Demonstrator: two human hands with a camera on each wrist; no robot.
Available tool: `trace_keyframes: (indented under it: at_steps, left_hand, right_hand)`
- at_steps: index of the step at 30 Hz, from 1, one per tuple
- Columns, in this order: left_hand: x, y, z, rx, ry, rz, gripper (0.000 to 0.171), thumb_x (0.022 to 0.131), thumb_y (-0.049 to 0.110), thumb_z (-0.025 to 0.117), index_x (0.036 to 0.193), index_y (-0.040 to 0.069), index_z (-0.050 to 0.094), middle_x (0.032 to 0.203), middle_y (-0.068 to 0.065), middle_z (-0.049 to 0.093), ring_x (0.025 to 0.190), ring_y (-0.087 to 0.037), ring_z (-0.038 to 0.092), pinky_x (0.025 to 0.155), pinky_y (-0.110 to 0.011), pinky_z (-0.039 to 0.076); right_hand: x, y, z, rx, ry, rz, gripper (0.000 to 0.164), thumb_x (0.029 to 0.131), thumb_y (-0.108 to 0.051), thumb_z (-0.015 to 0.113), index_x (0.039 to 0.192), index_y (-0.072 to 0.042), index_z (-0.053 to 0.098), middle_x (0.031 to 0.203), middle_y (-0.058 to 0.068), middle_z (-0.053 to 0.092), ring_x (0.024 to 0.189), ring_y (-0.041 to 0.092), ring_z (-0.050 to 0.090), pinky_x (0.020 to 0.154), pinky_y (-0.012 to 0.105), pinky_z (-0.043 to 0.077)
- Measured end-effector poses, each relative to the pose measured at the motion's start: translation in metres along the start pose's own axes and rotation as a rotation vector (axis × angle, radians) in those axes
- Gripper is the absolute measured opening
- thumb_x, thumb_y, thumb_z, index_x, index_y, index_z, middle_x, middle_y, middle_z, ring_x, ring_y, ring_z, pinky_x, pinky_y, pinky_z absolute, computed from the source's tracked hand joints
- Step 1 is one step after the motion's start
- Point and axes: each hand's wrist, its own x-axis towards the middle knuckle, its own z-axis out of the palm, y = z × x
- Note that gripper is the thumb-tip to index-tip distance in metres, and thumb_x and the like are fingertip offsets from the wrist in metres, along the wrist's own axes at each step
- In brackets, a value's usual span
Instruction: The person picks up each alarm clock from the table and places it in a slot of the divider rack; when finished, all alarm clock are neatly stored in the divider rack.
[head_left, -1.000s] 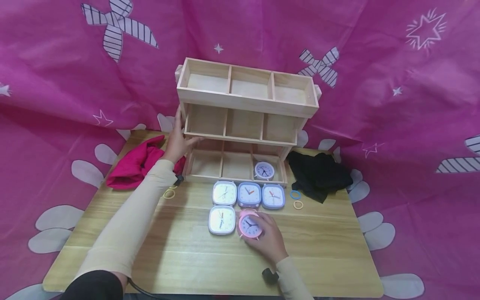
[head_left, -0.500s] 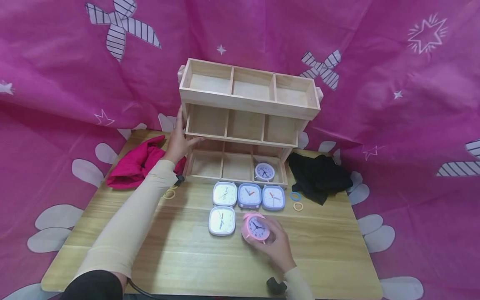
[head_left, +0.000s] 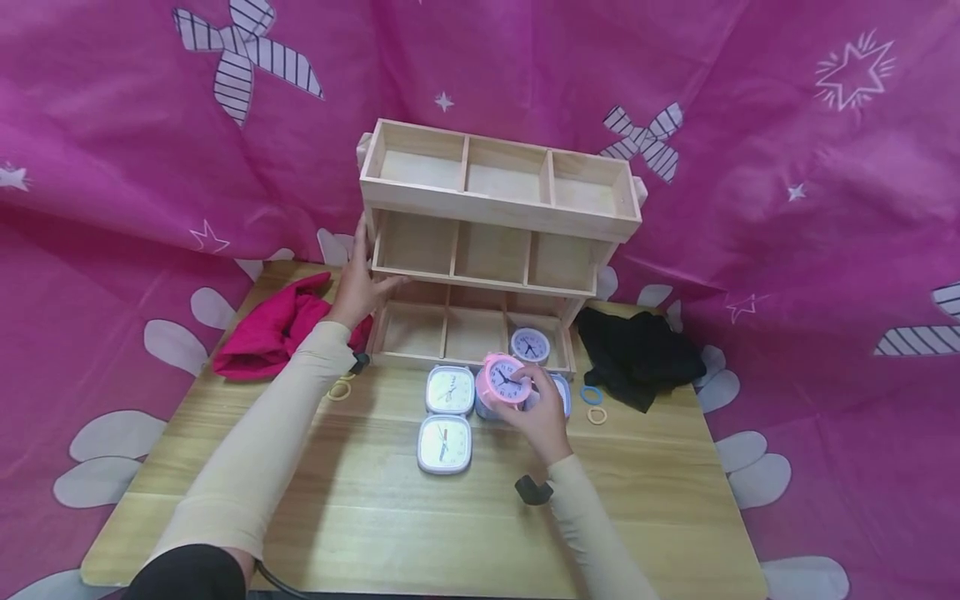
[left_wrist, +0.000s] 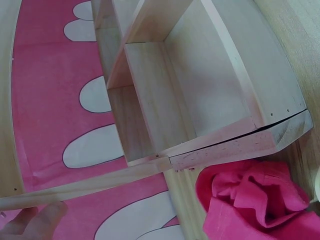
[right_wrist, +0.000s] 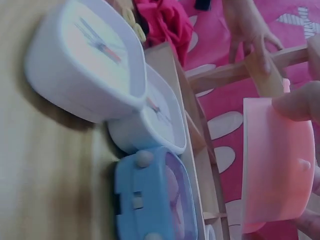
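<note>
My right hand (head_left: 543, 421) grips a pink round alarm clock (head_left: 504, 379), held above the table in front of the bottom tier of a wooden three-tier rack (head_left: 495, 204). In the right wrist view the pink alarm clock (right_wrist: 280, 160) shows side-on, thumb on its edge. On the rack's left side, my left hand (head_left: 354, 292) holds the frame, thumb across the front below the middle tier. A lavender round clock (head_left: 529, 344) stands in the bottom tier's right compartment. Two white square clocks (head_left: 450, 389) lie in front. Blue clocks (right_wrist: 142, 195) are partly hidden behind the pink one.
Crumpled pink cloth (head_left: 281, 329) lies left of the rack, black cloth (head_left: 641, 346) right of it. Blue (head_left: 592, 395) and tan (head_left: 597, 415) rings lie by the black cloth; yellow rings (head_left: 339, 390) lie at left. A pink curtain (head_left: 787, 250) hangs behind the table.
My right hand has lifted the pink alarm clock off the table and carried it forward to the rack, now over the blue clocks. The left hand stays in place.
</note>
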Motion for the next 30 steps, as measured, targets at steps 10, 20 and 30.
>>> trace_keyframes:
  at_steps: [10, 20, 30]
  left_hand:
    - [-0.001, -0.001, -0.004, 0.007, 0.001, 0.008, 0.134, 0.083, 0.007, 0.092, 0.173, 0.033, -0.005, 0.179, -0.016, 0.017, 0.157, -0.047, 0.035, 0.126, -0.063, 0.037]
    - [-0.004, -0.001, -0.001, -0.013, -0.006, 0.007, 0.136, 0.082, 0.005, 0.092, 0.172, 0.038, -0.005, 0.179, -0.015, 0.017, 0.158, -0.044, 0.035, 0.126, -0.062, 0.038]
    - [-0.003, 0.001, -0.002, 0.012, 0.000, 0.001, 0.135, 0.082, 0.015, 0.094, 0.171, 0.042, -0.004, 0.178, -0.017, 0.022, 0.155, -0.046, 0.040, 0.123, -0.063, 0.042]
  right_hand:
    - [0.053, 0.002, 0.036, -0.038, 0.003, 0.083, 0.048, 0.073, -0.023, 0.098, 0.106, -0.011, 0.065, 0.114, 0.007, 0.069, 0.110, 0.027, 0.065, 0.095, 0.042, 0.054]
    - [0.083, 0.003, 0.054, -0.115, -0.036, 0.121, 0.051, 0.072, -0.026, 0.100, 0.106, -0.009, 0.065, 0.117, 0.011, 0.073, 0.112, 0.032, 0.066, 0.101, 0.046, 0.054]
    - [0.099, 0.012, 0.064, -0.170, -0.077, 0.132, 0.051, 0.073, -0.029, 0.099, 0.108, -0.009, 0.068, 0.118, 0.012, 0.076, 0.113, 0.034, 0.067, 0.102, 0.047, 0.053]
